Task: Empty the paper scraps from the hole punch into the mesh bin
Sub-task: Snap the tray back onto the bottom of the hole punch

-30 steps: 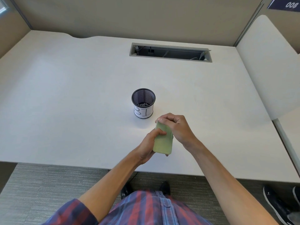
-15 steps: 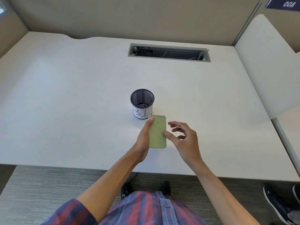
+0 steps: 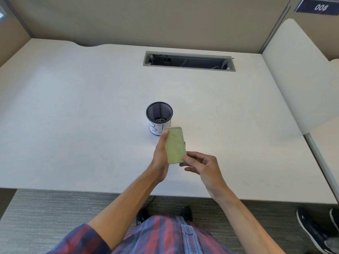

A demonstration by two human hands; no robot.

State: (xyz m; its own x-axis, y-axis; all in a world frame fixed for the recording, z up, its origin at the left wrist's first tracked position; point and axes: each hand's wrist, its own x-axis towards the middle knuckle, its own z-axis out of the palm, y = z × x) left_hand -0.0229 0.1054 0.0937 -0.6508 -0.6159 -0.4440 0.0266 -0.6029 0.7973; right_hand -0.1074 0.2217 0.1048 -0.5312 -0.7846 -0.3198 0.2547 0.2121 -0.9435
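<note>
- The left hand [image 3: 161, 153] wraps the long left side of the hole punch [image 3: 175, 145], thumb along its edge near the far end and a fingertip showing on its right side; it holds the punch above the desk [image 3: 73, 116], over the middle of the near half.
- The right hand [image 3: 202, 166] is half-curled, holding nothing; its thumb tip touches or nearly touches the punch's near right corner, and I cannot tell which.
- The punch shows as a flat, pale green slab with rounded corners, its far end close to the mesh bin's printed wall, low of the rim.
- The mesh bin [image 3: 159, 111] stands upright near the middle of the desk, with small white scraps lying in its bottom.
- Judged from its look, the punch is light and stiff, its smooth plastic skin somewhat slippery, so a grip across the two long sides seems safest, leaving the tray cover free for the other hand.
- The scraps are light and scatter easily; the opening should likely sit over the bin's rim before tipping.
- A cable slot [image 3: 189, 61] lies open near the desk's far edge.
</note>
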